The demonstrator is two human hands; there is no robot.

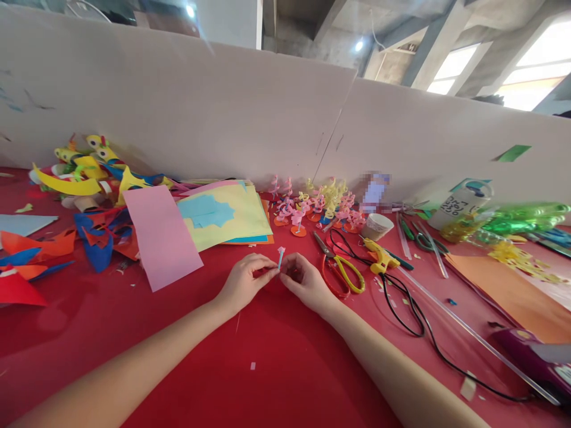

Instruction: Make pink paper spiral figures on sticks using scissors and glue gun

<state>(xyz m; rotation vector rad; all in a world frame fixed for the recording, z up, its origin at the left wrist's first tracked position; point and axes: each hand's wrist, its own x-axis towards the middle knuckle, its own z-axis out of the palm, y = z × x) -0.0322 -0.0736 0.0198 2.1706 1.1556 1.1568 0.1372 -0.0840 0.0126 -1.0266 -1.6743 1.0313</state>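
My left hand (244, 279) and my right hand (304, 279) meet over the red table (276, 356), fingers pinched together. Between the fingertips stands a small thin stick (281, 257), pale blue with a white tip, upright. Both hands pinch its lower end. Just beyond the hands lie several small pink and yellow curled paper pieces on orange discs (312, 205). Red-and-yellow scissors (339, 267) lie right of my right hand.
A pink sheet (160, 235) and stacked coloured sheets (227, 214) lie to the left, with cut paper shapes (84, 178) further left. A yellow glue gun (381, 255) with a black cord (414, 321), a paper cup (376, 226), green scissors (419, 238), orange paper (508, 291) lie right. A cardboard wall (223, 113) stands behind.
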